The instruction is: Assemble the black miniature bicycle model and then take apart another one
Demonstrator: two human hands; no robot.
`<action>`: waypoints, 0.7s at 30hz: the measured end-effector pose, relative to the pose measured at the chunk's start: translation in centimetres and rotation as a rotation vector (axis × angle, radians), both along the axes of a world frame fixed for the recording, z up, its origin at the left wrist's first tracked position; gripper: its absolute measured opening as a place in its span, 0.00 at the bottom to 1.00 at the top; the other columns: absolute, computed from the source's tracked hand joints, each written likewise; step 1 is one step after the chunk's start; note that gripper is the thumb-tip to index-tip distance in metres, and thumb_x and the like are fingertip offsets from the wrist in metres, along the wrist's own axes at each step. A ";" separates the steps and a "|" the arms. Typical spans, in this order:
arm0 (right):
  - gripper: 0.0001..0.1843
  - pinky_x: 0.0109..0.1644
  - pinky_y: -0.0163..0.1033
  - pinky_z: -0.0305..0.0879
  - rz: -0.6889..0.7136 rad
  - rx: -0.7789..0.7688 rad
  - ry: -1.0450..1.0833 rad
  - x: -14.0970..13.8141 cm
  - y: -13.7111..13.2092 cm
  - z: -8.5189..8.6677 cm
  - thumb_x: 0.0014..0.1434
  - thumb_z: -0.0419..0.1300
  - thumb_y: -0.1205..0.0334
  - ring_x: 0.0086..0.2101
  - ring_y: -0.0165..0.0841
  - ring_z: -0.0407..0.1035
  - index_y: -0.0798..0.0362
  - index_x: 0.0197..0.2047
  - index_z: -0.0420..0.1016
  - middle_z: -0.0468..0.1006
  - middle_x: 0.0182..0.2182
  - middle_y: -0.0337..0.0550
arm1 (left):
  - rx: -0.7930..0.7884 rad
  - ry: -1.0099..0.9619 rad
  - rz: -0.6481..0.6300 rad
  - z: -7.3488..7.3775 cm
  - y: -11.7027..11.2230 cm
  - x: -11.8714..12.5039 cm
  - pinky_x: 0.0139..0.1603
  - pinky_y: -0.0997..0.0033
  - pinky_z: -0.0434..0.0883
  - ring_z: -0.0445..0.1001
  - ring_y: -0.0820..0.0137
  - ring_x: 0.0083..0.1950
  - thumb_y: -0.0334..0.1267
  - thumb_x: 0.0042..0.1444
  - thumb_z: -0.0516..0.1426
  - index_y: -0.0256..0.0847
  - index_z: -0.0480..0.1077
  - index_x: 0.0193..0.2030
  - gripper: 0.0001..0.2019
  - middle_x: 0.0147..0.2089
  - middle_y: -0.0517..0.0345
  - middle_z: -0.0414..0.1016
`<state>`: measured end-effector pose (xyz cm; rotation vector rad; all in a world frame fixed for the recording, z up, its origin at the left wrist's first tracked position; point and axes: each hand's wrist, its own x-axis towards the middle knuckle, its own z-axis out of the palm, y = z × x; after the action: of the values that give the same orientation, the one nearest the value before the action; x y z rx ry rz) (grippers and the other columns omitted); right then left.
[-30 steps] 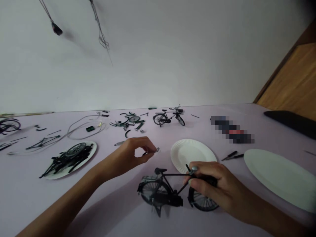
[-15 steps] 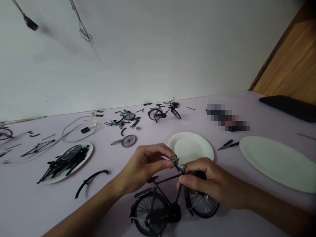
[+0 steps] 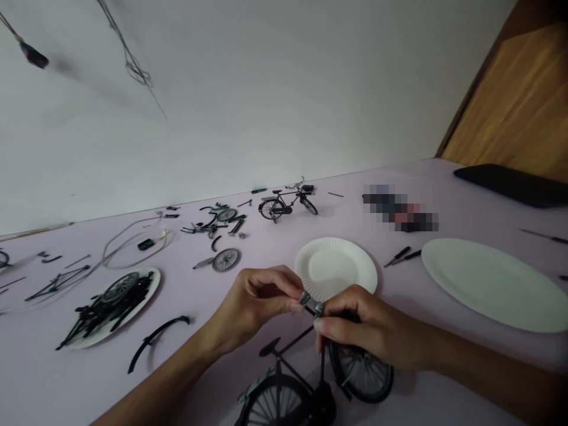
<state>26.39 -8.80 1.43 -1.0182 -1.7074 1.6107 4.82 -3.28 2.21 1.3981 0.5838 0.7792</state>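
Note:
A small black model bicycle (image 3: 284, 384) stands at the bottom of the view, its rear wheel cut off by the frame edge. My right hand (image 3: 361, 334) grips it near the front of the frame, above the front wheel. My left hand (image 3: 255, 307) pinches a small silver part (image 3: 304, 299) between thumb and fingers. That part sits right beside a second silver piece (image 3: 318, 309) at the top of the bicycle's steering tube. My fingertips hide the exact joint. A round paper plate (image 3: 336, 266) lies just behind both hands.
A large oval white plate (image 3: 492, 284) lies to the right, with small screwdrivers (image 3: 402, 257) next to it. To the left are a plate of black parts (image 3: 151, 287) and a black fender (image 3: 155, 337). A loose spoked wheel (image 3: 226, 259), scattered parts and a finished model bicycle (image 3: 286, 202) lie farther back.
My left hand has moved right from beside the plate and brought the silver part to the top of the bicycle. The view has tilted, and the bicycle sits lower in the picture.

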 end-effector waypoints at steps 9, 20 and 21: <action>0.19 0.28 0.33 0.50 -0.003 -0.037 0.057 0.1 0.5 -0.4 0.63 0.60 0.48 0.25 0.26 0.55 0.57 0.36 0.82 0.61 0.21 0.33 | -0.163 -0.102 0.017 -2.1 0.1 0.8 0.45 0.71 0.71 0.75 0.70 0.41 0.31 0.52 0.67 0.41 0.80 0.31 0.02 0.38 0.56 0.76; 0.17 0.27 0.32 0.47 0.069 -0.053 0.081 0.4 1.0 -0.6 0.62 0.62 0.51 0.25 0.24 0.54 0.58 0.37 0.83 0.62 0.22 0.33 | -0.306 -0.155 -0.127 -2.4 0.9 0.8 0.46 0.71 0.70 0.75 0.70 0.41 0.33 0.50 0.69 0.38 0.79 0.32 0.04 0.38 0.57 0.74; 0.17 0.26 0.32 0.47 0.077 -0.057 0.082 0.4 1.0 -0.6 0.63 0.62 0.52 0.24 0.24 0.53 0.58 0.37 0.83 0.62 0.22 0.33 | -0.311 -0.155 -0.142 -2.5 1.0 0.7 0.47 0.71 0.70 0.75 0.70 0.41 0.33 0.50 0.69 0.38 0.79 0.32 0.04 0.38 0.57 0.74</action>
<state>26.75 -7.77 0.84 -0.9101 -1.6724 1.7349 5.51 -2.30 -0.26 1.0702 0.4579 0.6455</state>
